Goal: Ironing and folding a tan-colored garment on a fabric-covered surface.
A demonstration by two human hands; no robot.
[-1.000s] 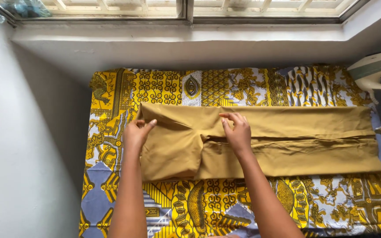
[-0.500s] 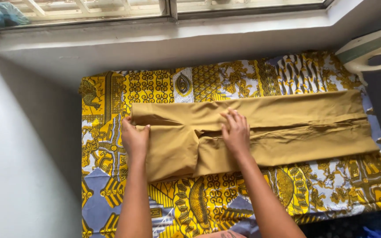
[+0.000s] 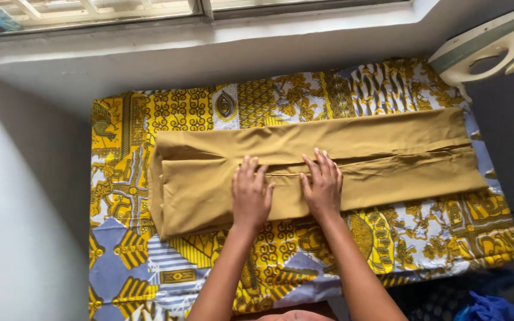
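A mustard-brown garment [image 3: 388, 154], folded lengthwise into a long band, lies across a yellow, blue and white patterned cloth [image 3: 179, 113]. My left hand [image 3: 250, 195] rests flat on the garment's near half, fingers spread toward the central fold line. My right hand [image 3: 322, 184] lies flat beside it on the right, also pressing on the fabric. Neither hand grips anything. The garment's left end is folded over on itself.
A white and green iron [image 3: 483, 50] stands at the upper right, past the cloth's corner. A white window ledge [image 3: 269, 47] runs along the far side, a pale wall on the left. Blue fabric [image 3: 489, 306] shows at the bottom right.
My left hand left the garment's left edge and moved right onto the middle, next to my right hand. The left end now lies flatter. The view shifted so everything sits further left.
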